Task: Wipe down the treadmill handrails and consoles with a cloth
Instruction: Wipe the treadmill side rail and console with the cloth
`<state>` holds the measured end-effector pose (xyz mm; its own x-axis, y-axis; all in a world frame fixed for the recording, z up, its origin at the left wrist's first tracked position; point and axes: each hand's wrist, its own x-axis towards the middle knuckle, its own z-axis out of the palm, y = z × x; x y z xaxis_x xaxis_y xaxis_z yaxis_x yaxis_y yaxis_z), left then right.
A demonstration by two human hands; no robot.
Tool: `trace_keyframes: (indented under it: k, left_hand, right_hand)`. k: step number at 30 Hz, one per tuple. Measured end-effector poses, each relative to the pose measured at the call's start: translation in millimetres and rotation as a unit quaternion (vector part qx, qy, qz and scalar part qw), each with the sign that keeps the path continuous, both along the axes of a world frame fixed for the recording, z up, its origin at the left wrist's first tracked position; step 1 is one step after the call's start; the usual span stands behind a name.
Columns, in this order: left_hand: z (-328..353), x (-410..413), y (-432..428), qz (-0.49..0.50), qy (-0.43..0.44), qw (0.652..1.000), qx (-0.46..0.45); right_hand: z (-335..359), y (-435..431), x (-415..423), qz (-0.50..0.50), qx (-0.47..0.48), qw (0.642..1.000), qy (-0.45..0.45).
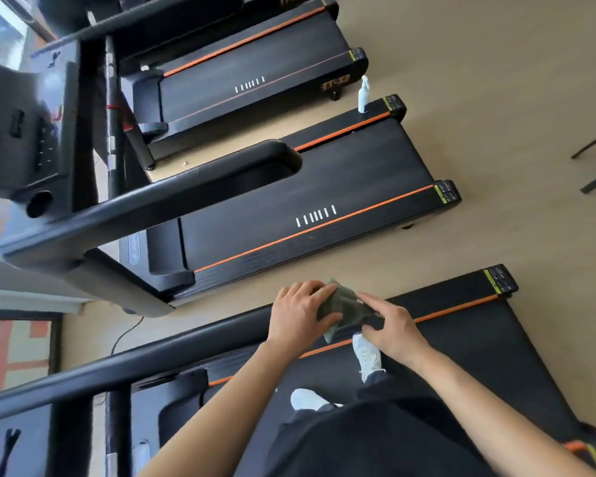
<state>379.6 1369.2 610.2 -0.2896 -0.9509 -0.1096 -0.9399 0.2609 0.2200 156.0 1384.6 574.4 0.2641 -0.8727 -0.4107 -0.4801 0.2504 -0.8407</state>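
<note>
Cloth (341,311), green and bunched, sits between both hands over the rear end of the near handrail (152,356); can't tell if it touches the rail. Left hand (303,315) has its fingers (319,290) curled over the cloth, thumb beneath. Right hand (393,328) pinches the opposite edge. Looks like refolding, not a wiping stroke. Progress: no streaks or sheen to prove any surface is done, so nothing is confirmed wiped. Likely left: this rail, the next treadmill's handrail (186,191) and console (31,132), and the machines beyond. Spray bottle (363,94) stands on the middle treadmill's side rail, well apart from the hands.
</note>
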Motion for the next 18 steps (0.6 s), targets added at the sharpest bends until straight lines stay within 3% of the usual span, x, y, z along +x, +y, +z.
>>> trace_keyframes:
  k: [3,11,18]
  left_hand:
    - [7,-14,-17,-0.012,-0.012,0.997,0.070]
    - [17,-13,-49,0.033,-0.032,0.954,0.298]
    - [24,14,-49,0.032,-0.012,0.937,0.347]
  right_hand:
    - [-5,-1,2,-0.039,0.029,0.998,-0.041]
    - [-7,-23,14,0.018,0.081,0.994,-0.069]
    - [8,-53,24,0.102,0.095,0.989,-0.058]
